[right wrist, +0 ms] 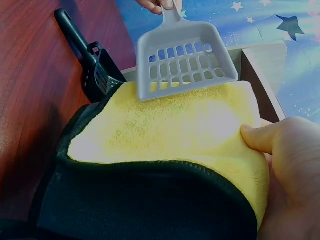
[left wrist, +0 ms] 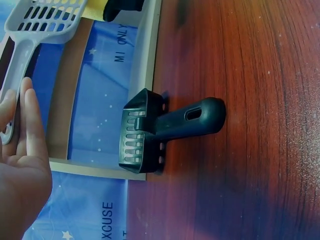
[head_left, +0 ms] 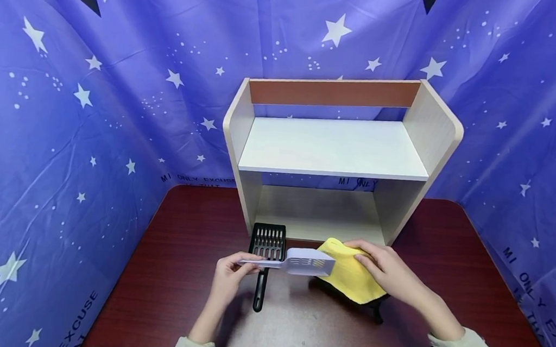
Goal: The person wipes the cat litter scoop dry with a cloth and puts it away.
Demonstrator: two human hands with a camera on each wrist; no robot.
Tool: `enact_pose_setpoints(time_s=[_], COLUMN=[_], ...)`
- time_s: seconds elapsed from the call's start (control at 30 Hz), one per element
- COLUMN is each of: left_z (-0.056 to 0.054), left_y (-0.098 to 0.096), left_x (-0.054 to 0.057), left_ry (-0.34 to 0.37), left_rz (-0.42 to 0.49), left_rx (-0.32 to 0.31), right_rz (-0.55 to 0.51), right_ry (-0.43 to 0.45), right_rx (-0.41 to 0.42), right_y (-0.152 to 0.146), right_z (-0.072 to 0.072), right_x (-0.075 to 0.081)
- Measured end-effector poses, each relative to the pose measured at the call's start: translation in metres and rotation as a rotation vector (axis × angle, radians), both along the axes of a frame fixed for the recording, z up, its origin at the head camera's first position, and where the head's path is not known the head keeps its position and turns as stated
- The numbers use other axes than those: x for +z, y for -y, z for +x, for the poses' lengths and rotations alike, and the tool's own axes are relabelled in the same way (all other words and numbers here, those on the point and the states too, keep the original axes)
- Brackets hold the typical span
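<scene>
From where I stand, the pale slotted scoop (head_left: 296, 253) is up above the worktop (head_left: 178, 253), its handle pinched in the fingers of the left hand (head_left: 228, 272). It looks like light, stiff plastic, perhaps a bit slick, so the handle seems the sensible hold. The right hand (head_left: 390, 267) grips the yellow cloth (head_left: 351, 272) by its side, thumb on top; that should be soft and floppy, safest in a broad pinch. Whether scoop and cloth touch, I can't tell.
</scene>
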State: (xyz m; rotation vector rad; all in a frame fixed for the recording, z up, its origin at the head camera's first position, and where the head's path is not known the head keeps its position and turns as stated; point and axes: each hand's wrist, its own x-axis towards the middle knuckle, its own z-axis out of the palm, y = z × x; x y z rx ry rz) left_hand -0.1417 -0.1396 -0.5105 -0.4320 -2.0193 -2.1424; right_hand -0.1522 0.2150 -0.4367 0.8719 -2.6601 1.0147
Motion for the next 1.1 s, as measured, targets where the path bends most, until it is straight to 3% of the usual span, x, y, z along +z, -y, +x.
enact_pose_setpoints(time_s=[0.53, 0.83, 1.1], left_z=[0.002, 0.002, 0.001], left_y=[-0.008, -0.014, -0.019], left_x=[-0.001, -0.002, -0.003], left_ry=[-0.033, -0.019, -0.007], left_rz=[-0.02, -0.048, -0.044], left_rx=[-0.118, -0.141, -0.146], right_rz=[0.019, 0.017, 0.007], right_ry=[0.061, 0.112, 0.144], right_rx=[-0.008, 0.034, 0.124], right_y=[0.021, 0.029, 0.032], right_z=[-0.006, -0.005, -0.005], right_x=[0.005, 0.008, 0.005])
